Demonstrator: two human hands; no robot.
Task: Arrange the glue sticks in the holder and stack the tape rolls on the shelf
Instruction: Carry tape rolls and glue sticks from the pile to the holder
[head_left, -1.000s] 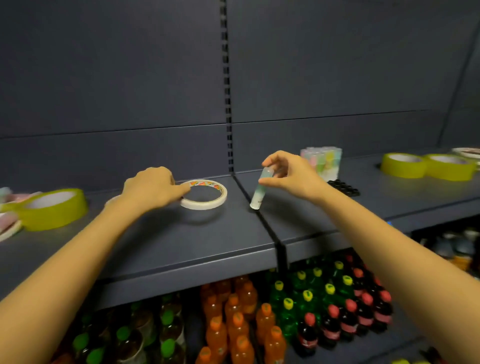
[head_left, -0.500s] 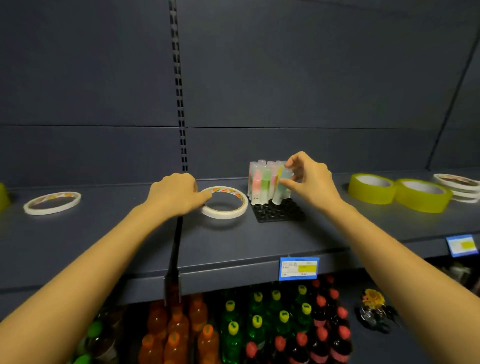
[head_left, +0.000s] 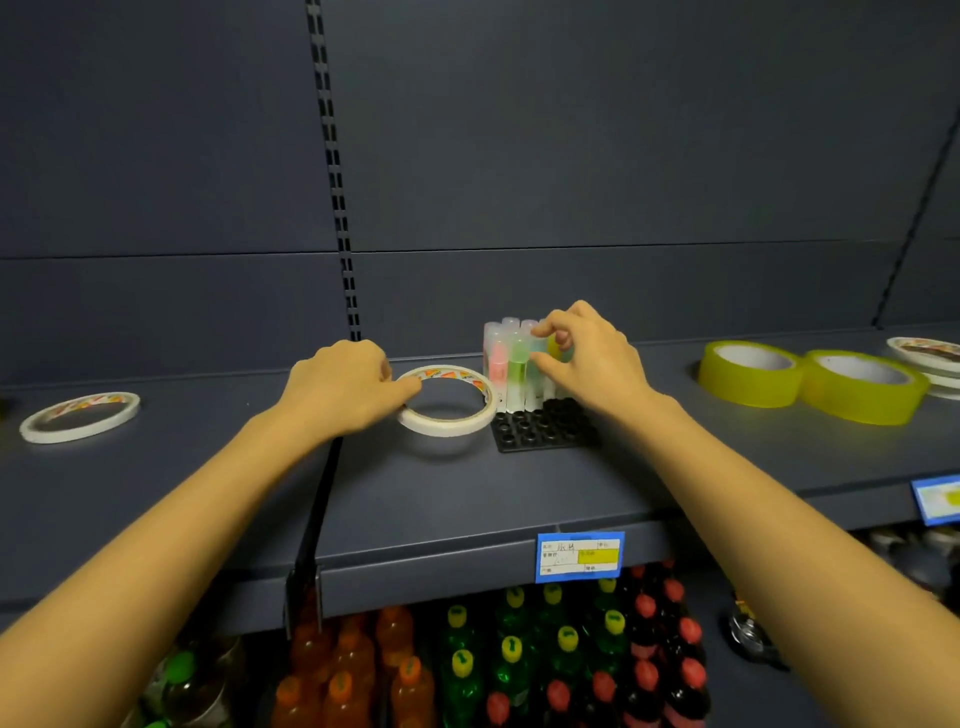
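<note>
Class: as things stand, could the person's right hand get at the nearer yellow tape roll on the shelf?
Probably yes, once it lets go. The right hand pinches a glue stick at the holder; only bare shelf lies between it and the nearer yellow tape roll.

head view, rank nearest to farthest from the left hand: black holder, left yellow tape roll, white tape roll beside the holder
1. white tape roll, touching the left hand.
2. black holder, just right of that roll.
3. left yellow tape roll, far right on the shelf.
</note>
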